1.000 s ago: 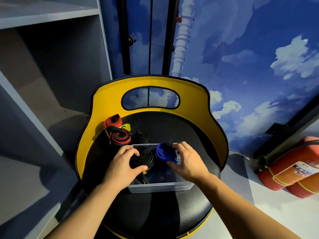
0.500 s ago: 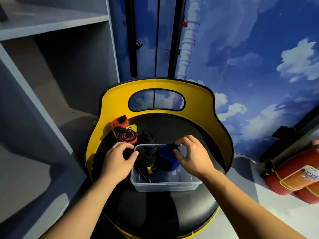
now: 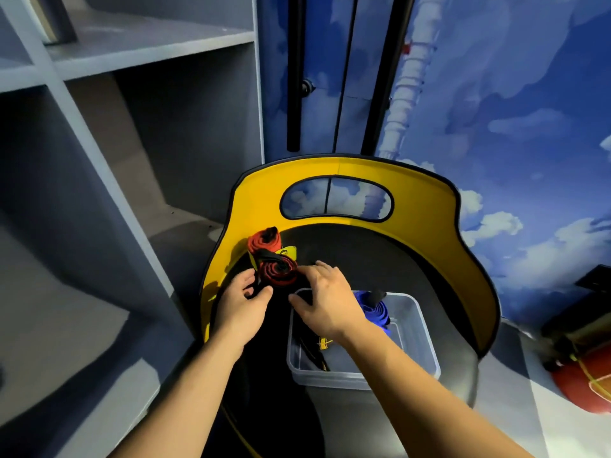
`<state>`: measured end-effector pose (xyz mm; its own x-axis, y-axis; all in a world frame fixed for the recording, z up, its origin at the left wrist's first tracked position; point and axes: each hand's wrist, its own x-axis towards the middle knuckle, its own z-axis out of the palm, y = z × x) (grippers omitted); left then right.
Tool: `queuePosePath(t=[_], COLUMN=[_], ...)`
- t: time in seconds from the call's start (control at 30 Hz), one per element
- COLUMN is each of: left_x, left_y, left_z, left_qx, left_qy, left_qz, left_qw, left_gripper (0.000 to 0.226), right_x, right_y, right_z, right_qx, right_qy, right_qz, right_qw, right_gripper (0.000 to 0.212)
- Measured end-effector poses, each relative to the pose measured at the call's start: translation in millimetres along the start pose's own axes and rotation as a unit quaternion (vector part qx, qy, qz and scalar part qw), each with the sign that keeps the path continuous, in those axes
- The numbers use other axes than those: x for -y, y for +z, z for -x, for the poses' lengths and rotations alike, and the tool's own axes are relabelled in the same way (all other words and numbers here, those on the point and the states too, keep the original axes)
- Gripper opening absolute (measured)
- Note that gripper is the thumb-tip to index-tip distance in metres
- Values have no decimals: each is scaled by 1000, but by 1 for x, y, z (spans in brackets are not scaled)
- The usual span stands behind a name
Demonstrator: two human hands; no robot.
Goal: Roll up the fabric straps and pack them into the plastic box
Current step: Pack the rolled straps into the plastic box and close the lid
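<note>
- The clear plastic box (image 3: 417,332) sits on the black seat (image 3: 380,259) of a chair with a yellow backrest (image 3: 429,206); every place below is given from this box.
- Inside the box, at its far right part, lies a rolled blue strap (image 3: 372,312) with a black end sticking up from it.
- Along the box's left inner side a black strap (image 3: 312,353) with a yellow label shows, partly hidden under the right forearm.
- Just beyond the box's far left corner, on the seat, rests a rolled red-and-black strap (image 3: 277,271) with its spiral face turned up.
- Farther from the box, behind that roll and against the backrest, stands a second red roll (image 3: 264,241); a yellow tag shows between the two.
- The left hand (image 3: 243,304), to the left of the box, has its thumb and fingers curled at the near edge of the red-and-black roll, pinching a dark bit there; whether this is the strap's loose end cannot be told.
- The right hand (image 3: 325,297) lies over the box's far left corner, fingers bent, fingertips touching the roll's right side; it closes on nothing that can be seen.
- Left of the box stand grey shelves (image 3: 132,127); to its far right lies a red fire extinguisher (image 3: 585,385).
</note>
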<state>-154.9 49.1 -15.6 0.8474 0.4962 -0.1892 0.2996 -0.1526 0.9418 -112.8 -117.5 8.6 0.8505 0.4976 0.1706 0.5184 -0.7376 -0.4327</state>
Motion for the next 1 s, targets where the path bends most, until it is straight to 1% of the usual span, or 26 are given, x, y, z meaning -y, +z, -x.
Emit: queuePosePath(t=[0.07,0.2,0.33,0.43,0.5,0.57,0.67,0.77,0.83,1.0], left_x=[1,-1,1,-2,-3,-4,-5,-16,-24,-36], left_y=[3,8,11,13,14,14,13,10,6,-3], left_z=[-7,-13,-21,-23,-22,-20,-18,-14,-11,-7], left_qx=[-1,11,36,38,37,38,50,60,64,67], left_qy=[-36,-96,-130,-162,-173,-175,-159,-146,-129,-77], left_qz=[50,119,136,187,209,212,220,222,222,213], left_qw=[998,988,981,968,962,961,961,962,964,972], left_gripper=[50,44,43,43,44,42,21,20,28,28], right_x=[1,2,-3,-6,-5,-2,0,2,3,9], right_y=[7,17,27,32,33,33,33,30,25,7], right_z=[-11,-31,-46,-53,-55,-56,-54,-52,-50,-44], right_qx=[24,40,70,85,93,92,71,46,25,-16], right_qy=[20,22,41,62,71,74,80,83,83,81], right_qz=[32,85,144,148,136,136,125,108,91,42], right_qw=[999,995,986,983,984,984,986,990,992,996], right_gripper=[63,68,77,80,86,92,83,76,73,77])
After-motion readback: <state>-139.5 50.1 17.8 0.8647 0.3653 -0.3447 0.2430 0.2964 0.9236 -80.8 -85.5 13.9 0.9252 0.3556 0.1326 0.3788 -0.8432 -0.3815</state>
